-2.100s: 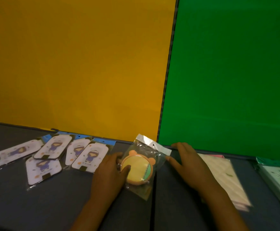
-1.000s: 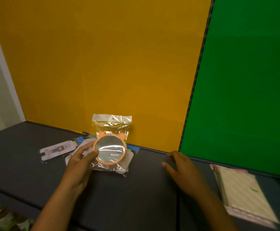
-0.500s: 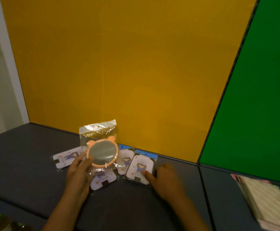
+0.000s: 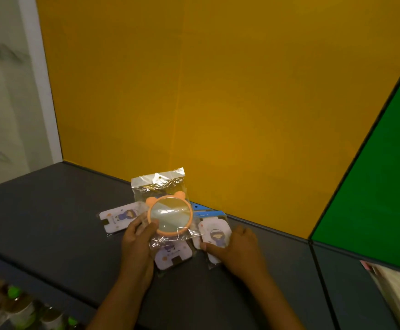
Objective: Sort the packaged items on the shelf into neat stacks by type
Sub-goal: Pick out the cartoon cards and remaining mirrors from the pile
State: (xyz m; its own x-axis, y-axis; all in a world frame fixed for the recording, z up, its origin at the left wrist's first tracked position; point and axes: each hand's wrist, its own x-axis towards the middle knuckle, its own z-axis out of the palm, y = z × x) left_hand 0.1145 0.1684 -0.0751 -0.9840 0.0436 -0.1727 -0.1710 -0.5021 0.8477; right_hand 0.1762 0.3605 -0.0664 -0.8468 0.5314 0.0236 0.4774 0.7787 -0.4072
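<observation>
Left hand (image 4: 138, 236) pinches the lower left rim of the bagged bear-eared mirror (image 4: 169, 215), thumb on its face, holding it tilted up over the cartoon cards. Right hand (image 4: 236, 246) lies just right of the mirror, thumb and fingers lightly curled on one card packet (image 4: 215, 233); a second card (image 4: 173, 254) sits directly below the mirror, a third (image 4: 120, 216) to its left, all on the dark shelf (image 4: 51, 210). The mirror looks light and rigid but breakable, its cellophane sleeve slippery; gripping the orange frame seems safer. The cards look thin and bendable, best slid together flat.
</observation>
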